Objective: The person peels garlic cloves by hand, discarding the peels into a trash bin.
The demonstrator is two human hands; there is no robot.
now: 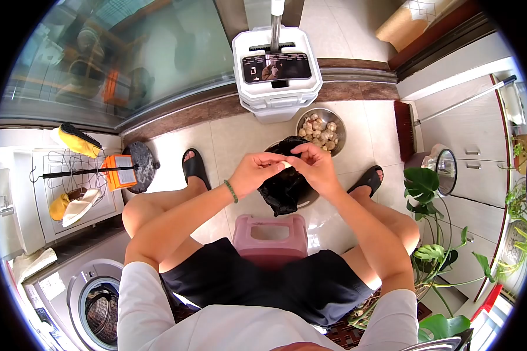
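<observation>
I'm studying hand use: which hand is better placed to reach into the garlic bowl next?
Probably the right hand: it is nearer the metal bowl of garlic. The left hand is farther away. Both hands meet at a small pale piece.

There are two hands, one left hand (256, 171) and one right hand (315, 167), with one pale clove (286, 165) between them. One metal bowl (342, 138) holds more than a dozen garlic bulbs (321, 130), too overlapped for an exact count. I count one black bag (278, 192), one pink stool (269, 250), one bucket (278, 106), one phone (277, 67), two black sandals (197, 171), one bracelet (231, 191), one orange box (120, 174) and one washing machine (73, 299).
</observation>
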